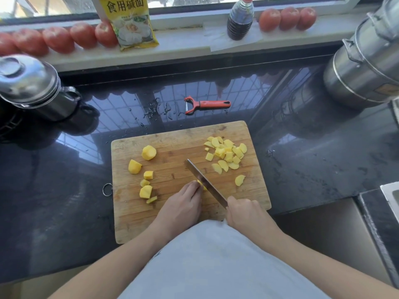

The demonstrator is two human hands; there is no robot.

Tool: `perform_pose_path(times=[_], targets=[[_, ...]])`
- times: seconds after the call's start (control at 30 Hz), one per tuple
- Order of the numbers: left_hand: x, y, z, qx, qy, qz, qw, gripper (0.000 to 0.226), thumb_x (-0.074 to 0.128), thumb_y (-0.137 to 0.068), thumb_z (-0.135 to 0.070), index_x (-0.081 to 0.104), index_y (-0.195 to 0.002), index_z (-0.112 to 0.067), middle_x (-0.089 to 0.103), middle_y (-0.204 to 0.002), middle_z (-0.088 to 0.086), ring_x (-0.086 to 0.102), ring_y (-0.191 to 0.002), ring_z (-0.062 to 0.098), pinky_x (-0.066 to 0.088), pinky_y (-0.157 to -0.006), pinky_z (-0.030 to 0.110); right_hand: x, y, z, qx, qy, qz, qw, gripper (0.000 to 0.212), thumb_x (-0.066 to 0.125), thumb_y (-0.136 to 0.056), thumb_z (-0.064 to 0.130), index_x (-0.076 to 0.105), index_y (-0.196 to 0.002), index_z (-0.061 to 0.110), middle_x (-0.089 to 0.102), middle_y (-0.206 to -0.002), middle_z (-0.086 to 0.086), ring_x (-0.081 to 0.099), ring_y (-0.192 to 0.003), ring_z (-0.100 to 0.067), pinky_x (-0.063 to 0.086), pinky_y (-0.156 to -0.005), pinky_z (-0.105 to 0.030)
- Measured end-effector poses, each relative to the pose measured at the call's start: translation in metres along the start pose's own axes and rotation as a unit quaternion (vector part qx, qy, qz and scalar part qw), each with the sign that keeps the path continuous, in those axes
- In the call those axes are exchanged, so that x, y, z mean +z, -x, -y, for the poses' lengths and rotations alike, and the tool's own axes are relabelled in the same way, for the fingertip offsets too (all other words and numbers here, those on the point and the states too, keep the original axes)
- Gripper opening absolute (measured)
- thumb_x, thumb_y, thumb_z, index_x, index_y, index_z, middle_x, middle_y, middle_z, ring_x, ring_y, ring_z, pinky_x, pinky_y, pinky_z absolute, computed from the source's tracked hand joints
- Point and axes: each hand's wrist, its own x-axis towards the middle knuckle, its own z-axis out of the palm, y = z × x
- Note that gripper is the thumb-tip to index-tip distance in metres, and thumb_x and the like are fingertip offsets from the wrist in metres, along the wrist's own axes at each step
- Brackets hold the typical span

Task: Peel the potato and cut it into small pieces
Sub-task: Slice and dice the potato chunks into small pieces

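Potato [204, 185], peeled and pale yellow, mostly cut up on a wooden cutting board [172, 216] lying on a glossy black counter [313, 165] wet with droplets, under a window sill lined with tomatoes [58, 38]. Steel pots at far left [30, 83] and far right [364, 67]; a yellow packet [129, 22] and a dark bottle [240, 20] on the sill. Red peeler [205, 104] just behind the board. Larger chunks [144, 175] left, small slices [226, 153] heaped right. Left hand [183, 209] pinning a piece with curled fingers; right hand [246, 212] clenched round the knife [205, 182], blade against that piece.
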Motion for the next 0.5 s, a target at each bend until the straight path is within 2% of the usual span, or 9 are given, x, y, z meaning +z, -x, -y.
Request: perform_pose_path(times=[0.13, 0.23, 0.37, 0.5], targets=[[0.002, 0.001, 0.002, 0.007, -0.001, -0.01, 1.0, 0.039, 0.073, -0.082, -0.005, 0.069, -0.12, 0.007, 0.067, -0.115, 0.017, 0.064, -0.112, 0.029, 0.047, -0.098, 0.032, 0.004, -0.009, 0.005, 0.013, -0.003, 0.008, 1.0, 0.011, 0.04, -0.1, 0.017, 0.038, -0.089, 0.016, 0.068, -0.093, -0.01, 0.066, -0.087, -0.038, 0.037, -0.062, -0.037], [0.003, 0.0, 0.004, 0.018, -0.001, -0.018, 1.0, 0.034, 0.059, -0.089, -0.007, 0.069, -0.118, 0.006, 0.067, -0.115, 0.017, 0.065, -0.112, 0.029, 0.046, -0.1, 0.032, 0.008, -0.019, 0.012, 0.007, 0.001, -0.007, 1.0, 0.011, 0.037, -0.101, 0.015, 0.036, -0.09, 0.015, 0.068, -0.097, -0.012, 0.067, -0.092, -0.039, 0.036, -0.062, -0.037], [-0.001, -0.002, 0.003, 0.021, 0.009, -0.003, 1.0, 0.039, 0.051, -0.089, -0.011, 0.069, -0.12, 0.005, 0.067, -0.115, 0.016, 0.065, -0.111, 0.028, 0.054, -0.093, 0.03, 0.008, -0.036, 0.022, -0.012, -0.01, -0.062, 0.998, 0.011, 0.037, -0.102, 0.016, 0.043, -0.093, 0.017, 0.069, -0.096, -0.012, 0.069, -0.091, -0.039, 0.043, -0.063, -0.039], [-0.004, -0.004, 0.002, -0.007, 0.03, 0.015, 0.999, 0.033, 0.054, -0.092, -0.011, 0.068, -0.12, 0.002, 0.066, -0.117, 0.014, 0.066, -0.108, 0.026, 0.058, -0.086, 0.031, 0.0, -0.038, 0.015, -0.006, -0.026, -0.093, 0.995, 0.017, 0.039, -0.105, 0.023, 0.052, -0.1, 0.015, 0.069, -0.09, -0.01, 0.067, -0.086, -0.037, 0.041, -0.06, -0.036]])
